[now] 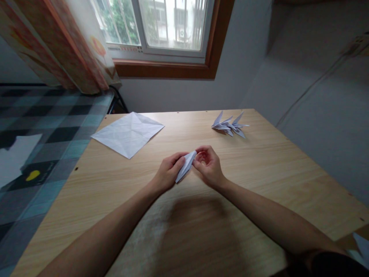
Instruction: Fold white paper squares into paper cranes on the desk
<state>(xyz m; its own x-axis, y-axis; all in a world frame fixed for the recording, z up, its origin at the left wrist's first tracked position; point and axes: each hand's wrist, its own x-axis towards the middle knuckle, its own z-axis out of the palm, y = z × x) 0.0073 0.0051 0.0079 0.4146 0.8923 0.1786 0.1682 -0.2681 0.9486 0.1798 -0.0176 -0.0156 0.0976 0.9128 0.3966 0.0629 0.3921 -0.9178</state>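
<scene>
Both my hands meet over the middle of a light wooden table point(259, 184). Between them is a narrow folded piece of white paper point(186, 166), pointed at both ends. My left hand point(168, 171) pinches its lower left side with thumb and fingers closed. My right hand point(208, 164) grips its upper tip, fingers curled. A creased, unfolded square white sheet point(128, 132) lies flat at the table's far left. A small pile of finished folded paper figures point(229, 125) with pointed wings rests at the far right.
A bed with a checked blue and grey cover point(43, 134) runs along the table's left side, with a white sheet of paper point(15, 156) on it. A window point(161, 27) and a patterned curtain point(66, 46) are behind. Grey walls close the right side.
</scene>
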